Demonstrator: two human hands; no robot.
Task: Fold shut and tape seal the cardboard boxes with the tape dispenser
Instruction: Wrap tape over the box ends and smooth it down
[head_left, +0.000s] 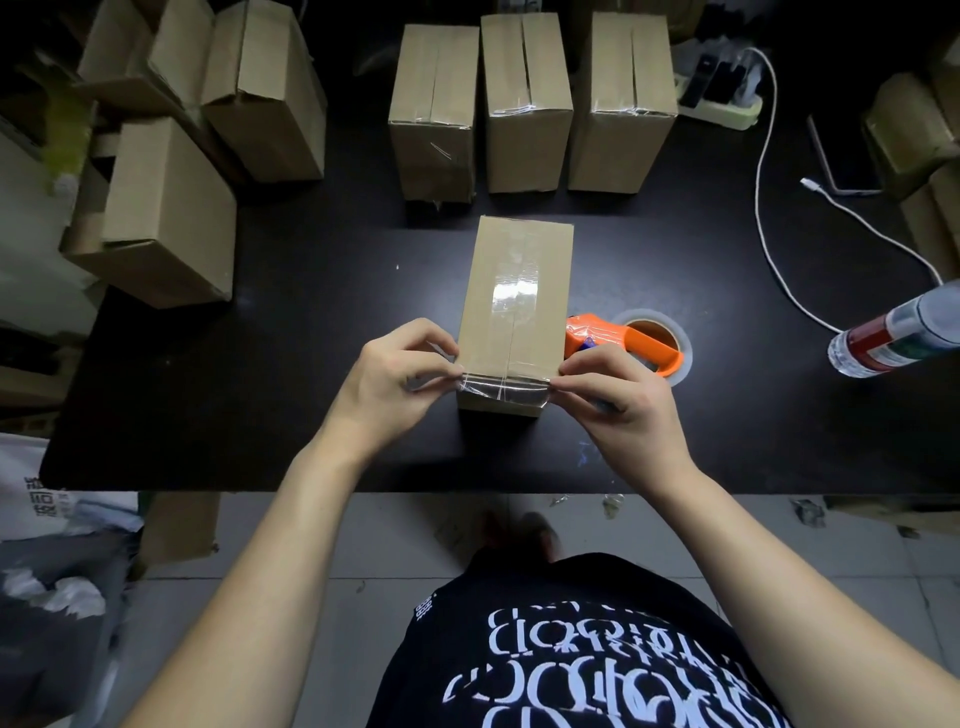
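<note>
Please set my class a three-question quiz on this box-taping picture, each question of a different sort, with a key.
1. True or false: the right hand holds the orange tape dispenser.
2. What do the left hand and right hand pinch across the near edge of the box? A) string B) clear tape C) a paper label
3. Fill in: ___ taped boxes stand in a row at the far side of the table.
Key: 1 false, it lies on the table beside the box; 2 B; 3 three.

Bench (234, 405) open near-left corner. Obstructions: sealed boxes (524, 104) far edge, box pile (171, 208) far-left corner, tape dispenser (644, 343) mid-right, bottle (893, 338) right edge.
</note>
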